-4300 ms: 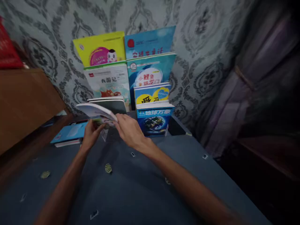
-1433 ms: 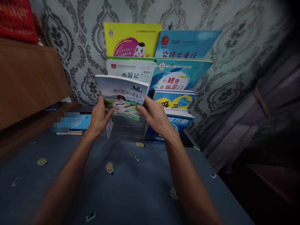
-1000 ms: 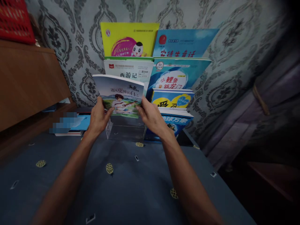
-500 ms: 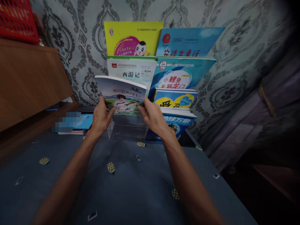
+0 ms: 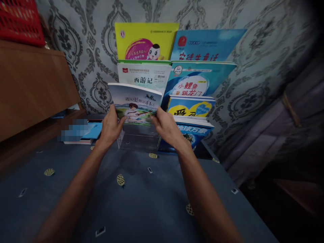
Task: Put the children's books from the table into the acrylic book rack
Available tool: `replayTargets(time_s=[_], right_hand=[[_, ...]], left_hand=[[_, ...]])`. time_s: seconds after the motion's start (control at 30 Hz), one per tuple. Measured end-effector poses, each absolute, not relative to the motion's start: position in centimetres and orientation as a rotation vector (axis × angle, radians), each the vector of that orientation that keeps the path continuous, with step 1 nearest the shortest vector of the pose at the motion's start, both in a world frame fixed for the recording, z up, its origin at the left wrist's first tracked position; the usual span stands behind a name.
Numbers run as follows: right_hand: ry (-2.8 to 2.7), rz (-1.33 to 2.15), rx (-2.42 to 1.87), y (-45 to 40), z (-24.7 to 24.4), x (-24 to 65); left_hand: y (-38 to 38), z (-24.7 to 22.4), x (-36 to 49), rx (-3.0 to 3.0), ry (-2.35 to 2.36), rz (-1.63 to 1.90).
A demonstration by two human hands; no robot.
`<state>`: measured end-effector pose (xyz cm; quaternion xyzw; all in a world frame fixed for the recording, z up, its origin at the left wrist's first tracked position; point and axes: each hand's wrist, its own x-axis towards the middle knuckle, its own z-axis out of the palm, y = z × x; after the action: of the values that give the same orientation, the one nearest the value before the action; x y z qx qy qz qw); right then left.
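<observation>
A book with a guitar player on its cover [image 5: 136, 106] is held upright, tilted back slightly, between my two hands. My left hand [image 5: 110, 125] grips its left edge, thumb on the front cover. On the right edge my right hand [image 5: 167, 126] is closed, thumb also on the front. Below the book shows a clear stand [image 5: 140, 143]. Behind it stand a pale green book [image 5: 144, 76] and a yellow book [image 5: 146, 40]. To the right, several blue books [image 5: 207, 44] rise in tiers. Whether the held book touches the stand cannot be made out.
A patterned dark blue cloth [image 5: 141, 202] covers the surface. Flat blue books [image 5: 93, 131] lie at the left, beside a wooden cabinet [image 5: 37, 87] bearing a red basket [image 5: 22, 23]. Patterned wallpaper is behind; a curtain [image 5: 265, 155] hangs at the right.
The whole view has shifted slightly. The held book sits slightly lower and farther right against the books behind it, with both hands still gripping its edges.
</observation>
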<state>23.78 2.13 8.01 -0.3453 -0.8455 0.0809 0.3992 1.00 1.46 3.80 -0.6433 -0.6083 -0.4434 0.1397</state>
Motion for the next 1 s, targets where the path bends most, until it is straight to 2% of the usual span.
replayTargets(time_s=[1.0], right_hand=[[-2.198,0.045,-1.415,1.5,7.6,22.4]], left_hand=[[1.6,2.9,1.8,-1.857,-1.830,-1.112]])
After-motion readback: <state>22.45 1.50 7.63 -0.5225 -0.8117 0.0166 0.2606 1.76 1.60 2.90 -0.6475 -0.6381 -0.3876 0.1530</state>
